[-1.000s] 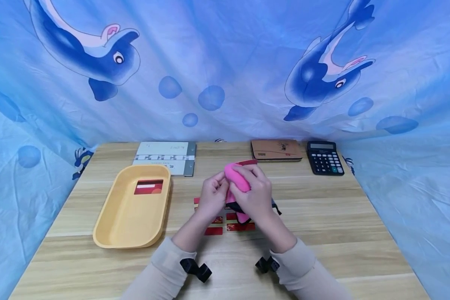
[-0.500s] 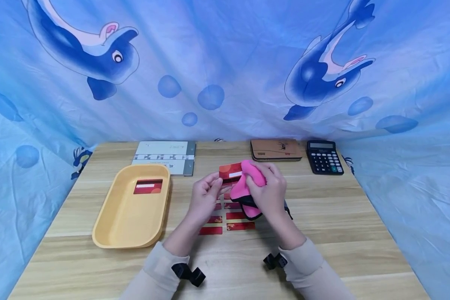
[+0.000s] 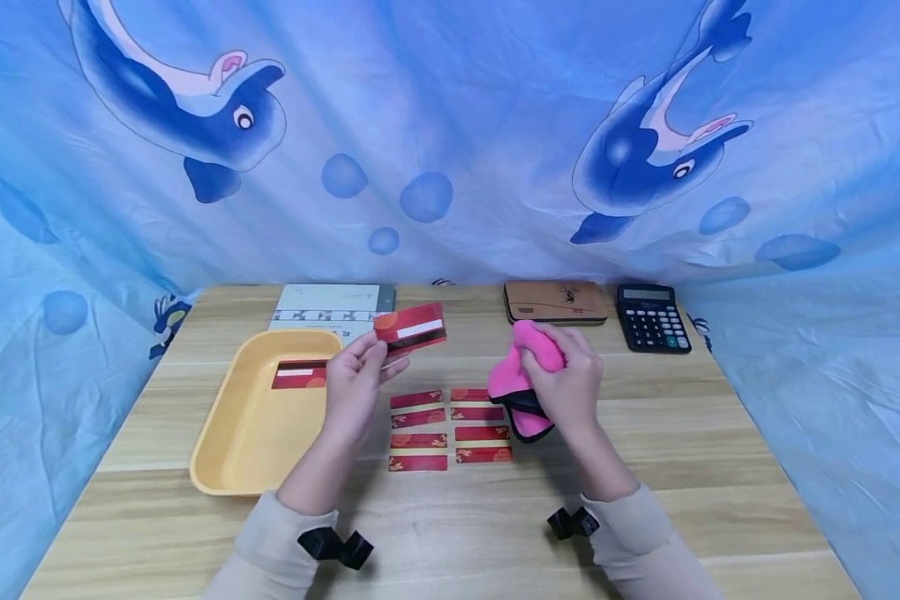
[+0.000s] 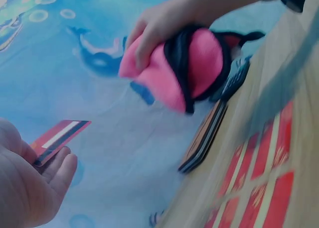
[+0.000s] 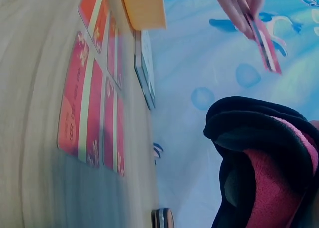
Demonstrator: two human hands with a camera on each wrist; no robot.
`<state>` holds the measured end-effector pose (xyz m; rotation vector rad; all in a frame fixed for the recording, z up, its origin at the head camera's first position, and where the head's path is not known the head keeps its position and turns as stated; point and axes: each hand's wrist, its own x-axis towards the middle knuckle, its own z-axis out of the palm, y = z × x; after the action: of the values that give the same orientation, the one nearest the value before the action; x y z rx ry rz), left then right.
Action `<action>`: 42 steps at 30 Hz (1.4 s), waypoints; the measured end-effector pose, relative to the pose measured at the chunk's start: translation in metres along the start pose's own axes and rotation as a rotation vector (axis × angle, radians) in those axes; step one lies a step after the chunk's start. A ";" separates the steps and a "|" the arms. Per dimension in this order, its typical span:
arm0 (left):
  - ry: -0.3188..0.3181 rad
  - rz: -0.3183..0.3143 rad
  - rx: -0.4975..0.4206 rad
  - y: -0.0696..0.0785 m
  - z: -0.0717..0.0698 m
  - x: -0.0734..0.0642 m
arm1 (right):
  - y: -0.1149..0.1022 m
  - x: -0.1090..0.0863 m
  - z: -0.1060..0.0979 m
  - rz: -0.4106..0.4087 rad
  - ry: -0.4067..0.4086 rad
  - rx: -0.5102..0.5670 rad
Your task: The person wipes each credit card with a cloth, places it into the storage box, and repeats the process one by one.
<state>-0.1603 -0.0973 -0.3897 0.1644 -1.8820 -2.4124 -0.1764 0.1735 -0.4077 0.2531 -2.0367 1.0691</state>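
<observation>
Card (image 3: 422,317) pinched by the left hand (image 3: 351,382), raised near the tray (image 3: 251,450); right hand (image 3: 573,379) grips pink cloth (image 3: 512,373). Another card (image 3: 292,381) lies in the tray; four worktop cards (image 3: 418,452) seem left.

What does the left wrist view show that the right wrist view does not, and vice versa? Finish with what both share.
Only the left wrist view: the calculator.

Only the right wrist view: the yellow tray and the pale book.

Both: the left hand holding a red card, the pink-and-black cloth item, the cards on the table and the brown wallet.
</observation>
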 end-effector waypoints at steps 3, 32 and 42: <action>0.029 0.004 0.026 0.004 -0.013 0.007 | 0.004 0.001 -0.005 0.028 0.003 -0.009; 0.336 -0.070 0.155 0.014 -0.149 0.046 | 0.025 0.002 -0.026 0.170 -0.008 -0.014; 0.241 -0.157 0.282 -0.012 -0.166 0.056 | 0.028 0.000 -0.027 0.189 -0.019 -0.018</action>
<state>-0.1939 -0.2613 -0.4430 0.6114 -2.1491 -2.0847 -0.1754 0.2117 -0.4158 0.0620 -2.1188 1.1663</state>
